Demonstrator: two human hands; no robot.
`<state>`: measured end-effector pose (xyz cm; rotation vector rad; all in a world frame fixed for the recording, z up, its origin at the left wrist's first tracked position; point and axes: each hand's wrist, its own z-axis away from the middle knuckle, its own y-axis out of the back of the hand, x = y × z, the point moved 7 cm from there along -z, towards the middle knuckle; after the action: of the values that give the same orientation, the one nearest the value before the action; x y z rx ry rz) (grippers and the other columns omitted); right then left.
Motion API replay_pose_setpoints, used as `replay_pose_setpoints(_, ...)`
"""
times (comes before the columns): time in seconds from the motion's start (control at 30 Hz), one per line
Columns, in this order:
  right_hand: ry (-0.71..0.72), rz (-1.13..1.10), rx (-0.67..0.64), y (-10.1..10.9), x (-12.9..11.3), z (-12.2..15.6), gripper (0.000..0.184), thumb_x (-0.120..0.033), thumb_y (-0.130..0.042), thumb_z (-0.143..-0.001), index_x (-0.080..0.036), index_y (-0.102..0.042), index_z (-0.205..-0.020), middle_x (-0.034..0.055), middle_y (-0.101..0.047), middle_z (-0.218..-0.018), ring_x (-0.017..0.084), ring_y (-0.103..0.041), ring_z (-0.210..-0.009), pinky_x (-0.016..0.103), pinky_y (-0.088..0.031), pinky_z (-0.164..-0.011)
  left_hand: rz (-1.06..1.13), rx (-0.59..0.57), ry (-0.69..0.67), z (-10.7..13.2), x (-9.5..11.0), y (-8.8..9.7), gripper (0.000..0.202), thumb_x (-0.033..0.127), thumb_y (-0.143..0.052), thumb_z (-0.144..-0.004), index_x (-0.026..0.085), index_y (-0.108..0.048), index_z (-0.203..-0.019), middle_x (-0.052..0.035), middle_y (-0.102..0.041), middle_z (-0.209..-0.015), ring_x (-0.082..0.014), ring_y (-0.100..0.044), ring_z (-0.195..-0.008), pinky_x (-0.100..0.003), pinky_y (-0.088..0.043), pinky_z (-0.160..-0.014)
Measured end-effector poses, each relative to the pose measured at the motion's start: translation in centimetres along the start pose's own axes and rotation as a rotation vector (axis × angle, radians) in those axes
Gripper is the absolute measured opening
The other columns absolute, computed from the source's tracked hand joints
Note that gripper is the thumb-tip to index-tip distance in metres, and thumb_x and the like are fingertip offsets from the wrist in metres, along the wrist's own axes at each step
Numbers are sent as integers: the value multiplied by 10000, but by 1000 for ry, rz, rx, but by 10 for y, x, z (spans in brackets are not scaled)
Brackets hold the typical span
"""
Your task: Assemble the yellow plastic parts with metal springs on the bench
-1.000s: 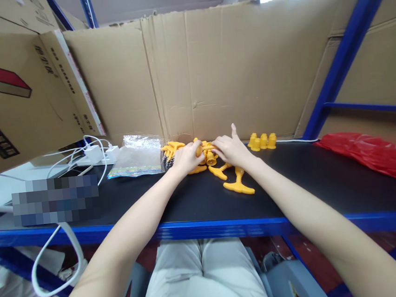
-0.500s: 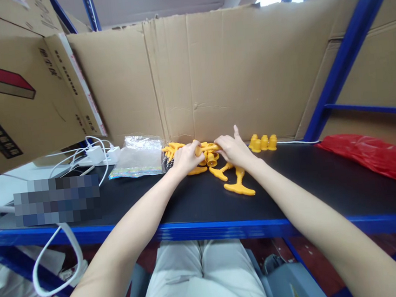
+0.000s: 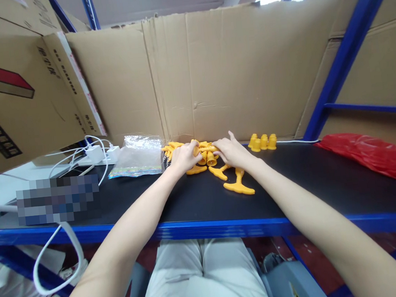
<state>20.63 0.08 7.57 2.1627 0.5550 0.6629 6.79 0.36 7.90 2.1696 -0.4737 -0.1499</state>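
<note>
Fingers (image 3: 193, 143) of our left hand (image 3: 182, 161) curl with the thumb around a yellow piece (image 3: 196, 149), probably to steady it. Our right hand (image 3: 232, 151) is half bent, one finger raised; its fingertips meet the yellow parts, but we cannot tell whether it grips one. Both forearms reach over the black tabletop (image 3: 203, 204), which likely braces our work. Just below our hands, a yellow cup (image 3: 211, 160) lies with its mouth towards us, and T-shaped yellow handles (image 3: 239, 189) lie nearest us, seemingly within easy reach. Beside our left hand sit a yellow heap (image 3: 170, 147) and a clear bag (image 3: 137, 156). Right of our hands, yellow cups (image 3: 263, 142) stand grouped, perhaps to keep them sorted; farther right lies red plastic (image 3: 370, 156).
</note>
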Motion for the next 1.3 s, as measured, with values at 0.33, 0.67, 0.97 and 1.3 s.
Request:
replay_pose_setpoints(0.33, -16, -60, 27, 0, 4, 2, 259, -257, -448, -880, -137, -531, -1094, 116, -633, -1008, 249, -561, -954, 517, -267, -1026, -8, -22, -13, -1, -3, -3, 318, 341, -515, -788, 223, -559, -1080, -54, -692, -910, -225, -638, -841, -282, -417, -677)
replay_pose_setpoints(0.67, -21, -73, 44, 1, 4, 2, 233, -225, -483, -844, -151, -525, -1061, 110, -628, -980, 245, -568, -933, 529, -253, -1030, -18, -36, 18, -1, -5, -4, 321, 355, -518, -786, 228, -570, -1076, -48, -694, -884, -222, -641, -833, -274, -418, -670)
replay_pose_setpoints(0.97, -46, -146, -3, -3, 2, 3, 253, -293, -415, -898, -157, -522, -1083, 123, -632, -1076, 254, -578, -1000, 524, -279, -1022, 5, -58, 48, 0, -10, -2, 341, 340, -512, -785, 233, -565, -1104, -57, -691, -924, -236, -640, -859, -301, -434, -710)
replay_pose_setpoints(1.3, -206, -97, 141, 5, 43, 10, 163, -247, -509, -800, -175, -527, -944, 95, -630, -949, 254, -568, -916, 515, -283, -1008, 22, -51, 140, -2, -26, -1, 325, 373, -524, -777, 231, -597, -1059, -62, -694, -880, -231, -635, -857, -298, -442, -719)
